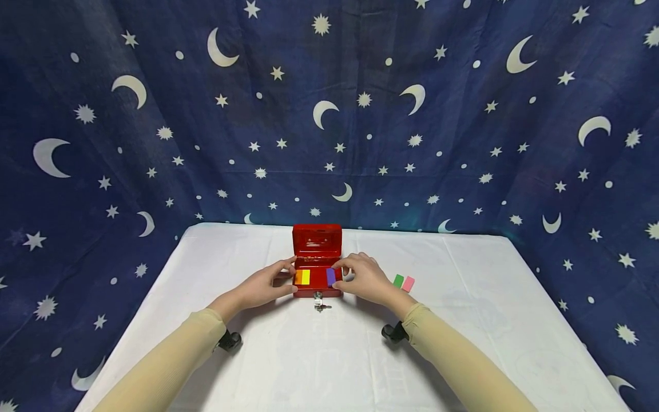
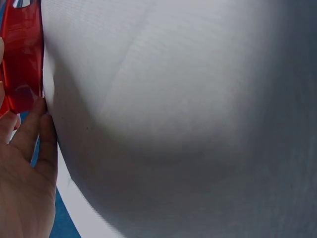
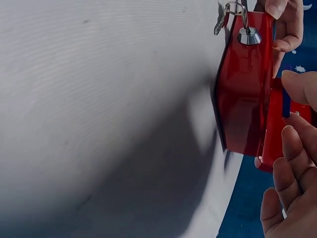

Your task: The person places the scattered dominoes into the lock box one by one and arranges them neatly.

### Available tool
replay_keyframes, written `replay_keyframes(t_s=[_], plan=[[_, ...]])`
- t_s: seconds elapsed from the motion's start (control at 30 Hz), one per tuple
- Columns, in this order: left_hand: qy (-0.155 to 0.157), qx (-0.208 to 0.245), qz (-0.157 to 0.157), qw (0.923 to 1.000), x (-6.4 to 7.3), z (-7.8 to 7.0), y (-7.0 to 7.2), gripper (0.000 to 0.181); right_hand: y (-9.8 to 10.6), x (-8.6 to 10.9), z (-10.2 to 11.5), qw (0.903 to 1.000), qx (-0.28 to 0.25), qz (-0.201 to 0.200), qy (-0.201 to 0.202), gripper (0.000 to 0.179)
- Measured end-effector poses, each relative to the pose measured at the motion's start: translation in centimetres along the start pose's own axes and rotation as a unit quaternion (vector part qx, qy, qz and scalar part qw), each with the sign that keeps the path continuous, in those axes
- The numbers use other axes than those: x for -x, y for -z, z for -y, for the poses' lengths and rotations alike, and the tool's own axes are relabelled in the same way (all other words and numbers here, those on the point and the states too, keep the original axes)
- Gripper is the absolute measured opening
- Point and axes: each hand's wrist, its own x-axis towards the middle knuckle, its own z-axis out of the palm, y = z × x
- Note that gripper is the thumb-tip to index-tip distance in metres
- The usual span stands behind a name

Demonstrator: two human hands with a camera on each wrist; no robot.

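Note:
A small red cash box (image 1: 309, 293) stands on the table with its lid (image 1: 317, 236) raised. Inside it, at the left, lie a yellow block (image 1: 306, 277) and an orange block (image 1: 298, 278) side by side. My right hand (image 1: 366, 278) pinches a purple block (image 1: 330, 277) between thumb and index finger, over the right part of the box; in the right wrist view the block (image 3: 286, 103) appears edge-on. My left hand (image 1: 259, 285) holds the box's left side, thumb by the front corner and fingers farther back.
Keys (image 1: 322, 307) hang from the lock at the box front. A green block (image 1: 399, 280) and a pink block (image 1: 408, 284) lie to the right, beyond my right wrist. White cloth (image 1: 309, 366) covers the table; a dark blue star-and-moon curtain (image 1: 288, 114) hangs behind.

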Motion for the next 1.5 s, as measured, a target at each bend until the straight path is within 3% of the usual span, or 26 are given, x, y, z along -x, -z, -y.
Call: replay_keyframes(t_s=[0.93, 1.5], plan=[[0.012, 0.001, 0.0, 0.9999, 0.3, 0.0, -0.3, 0.038, -1.3, -2.2, 2.1, 0.9995, 0.021, 0.008, -0.021, 0.041], [0.007, 0.0, -0.001, 1.0, 0.0, -0.4, 0.1, 0.038, -1.5, -4.0, 2.7, 0.9937, 0.108, 0.023, -0.017, 0.041]])
